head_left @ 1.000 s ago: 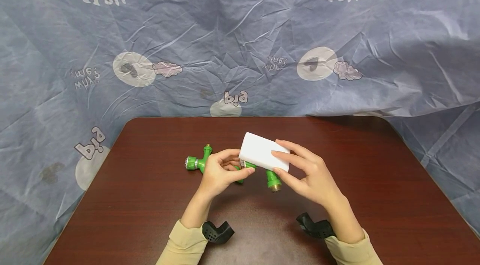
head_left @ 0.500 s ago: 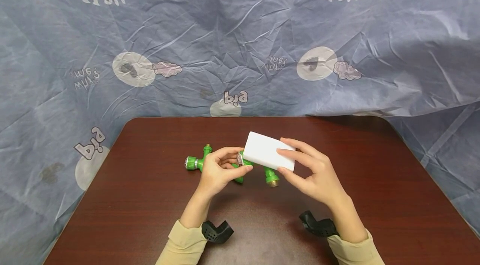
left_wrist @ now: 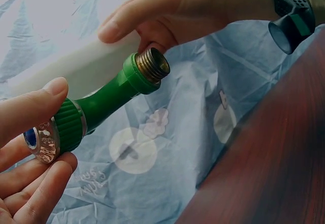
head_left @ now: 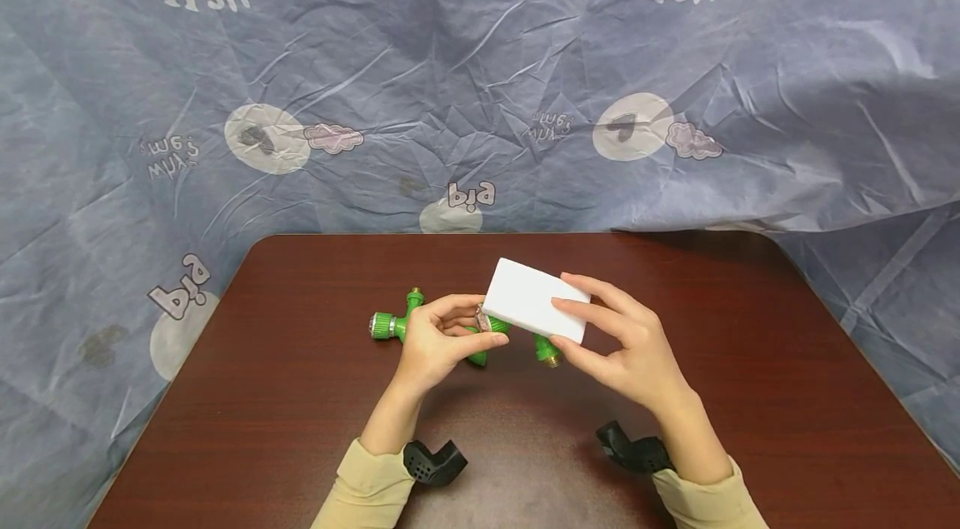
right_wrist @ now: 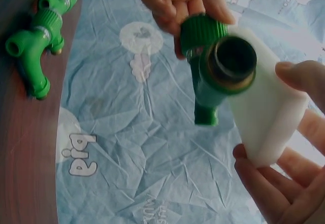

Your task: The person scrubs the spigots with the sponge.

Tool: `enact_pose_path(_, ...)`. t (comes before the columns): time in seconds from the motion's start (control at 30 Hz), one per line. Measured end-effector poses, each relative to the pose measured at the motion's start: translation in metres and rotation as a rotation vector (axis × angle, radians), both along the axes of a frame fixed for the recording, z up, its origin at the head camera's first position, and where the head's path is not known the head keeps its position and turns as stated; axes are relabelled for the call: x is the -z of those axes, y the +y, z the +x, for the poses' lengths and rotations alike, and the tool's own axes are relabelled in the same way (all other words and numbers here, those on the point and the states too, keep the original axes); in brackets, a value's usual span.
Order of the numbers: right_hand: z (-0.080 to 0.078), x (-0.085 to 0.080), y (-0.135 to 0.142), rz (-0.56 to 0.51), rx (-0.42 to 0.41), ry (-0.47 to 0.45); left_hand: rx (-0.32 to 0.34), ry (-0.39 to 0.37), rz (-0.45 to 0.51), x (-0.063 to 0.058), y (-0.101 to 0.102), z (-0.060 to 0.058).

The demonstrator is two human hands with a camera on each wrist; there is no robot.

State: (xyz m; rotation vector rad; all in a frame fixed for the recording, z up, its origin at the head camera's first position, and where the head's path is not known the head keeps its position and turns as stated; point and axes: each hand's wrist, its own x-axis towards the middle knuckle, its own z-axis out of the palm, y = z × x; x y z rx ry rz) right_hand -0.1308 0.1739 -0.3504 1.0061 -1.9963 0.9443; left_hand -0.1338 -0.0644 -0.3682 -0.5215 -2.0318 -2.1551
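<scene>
My left hand (head_left: 435, 346) pinches the ribbed collar of a green faucet (left_wrist: 109, 99) between thumb and fingers, above the table. Its brass threaded end (left_wrist: 154, 65) points away from that hand, and a silvery ring with a blue center shows at the gripped end. In the right hand (head_left: 626, 346) is a white rectangular sponge (head_left: 528, 296), held by its edges between thumb and fingers. The sponge lies along the faucet's body and hides much of it in the head view. Seen from the right wrist, the sponge (right_wrist: 266, 102) stands right at the faucet's side.
Other green faucets (right_wrist: 33, 56) lie on the dark red-brown table (head_left: 300, 429), partly behind my left hand in the head view. A blue printed cloth (head_left: 480, 96) hangs beyond the table's far edge. Each wrist carries a black camera mount (head_left: 435, 464).
The right hand and sponge have shifted slightly right, then a little back left and up. The faucet's threaded end has risen slightly. My left hand keeps its grip, nearly still.
</scene>
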Motion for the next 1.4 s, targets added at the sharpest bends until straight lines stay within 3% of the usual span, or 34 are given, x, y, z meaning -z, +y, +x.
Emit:
enact_pose_path(0.13, 0.0, 0.001, -0.004, 0.033, -0.03, 0.009, 0.0, 0.015, 0.019, 0.012, -0.001, -0.006)
enact_pose_path(0.43, -0.002, 0.001, 0.001, -0.006, 0.131, 0.027, -0.018, 0.09, 0.043, 0.015, 0.0, -0.008)
enact_pose_path(0.67, -0.004, 0.002, 0.004, -0.01, 0.024, 0.02, -0.06, 0.092, 0.057, 0.014, -0.001, -0.009)
enact_pose_path(0.9, -0.005, 0.0, 0.005, -0.025, 0.122, 0.05, -0.082, 0.091, 0.069, 0.012, -0.002, -0.009)
enact_pose_path(1.13, -0.005, 0.001, 0.005, -0.012, 0.053, 0.078, -0.087, 0.077, 0.104, 0.013, -0.002, -0.009)
enact_pose_path(1.23, -0.005, 0.0, 0.005, 0.004, 0.106, 0.076, -0.09, 0.063, 0.128, 0.013, -0.002, -0.009)
enact_pose_path(1.4, -0.006, 0.0, 0.008, -0.059, 0.2, 0.088, -0.096, 0.049, 0.156, 0.012, -0.002, -0.009)
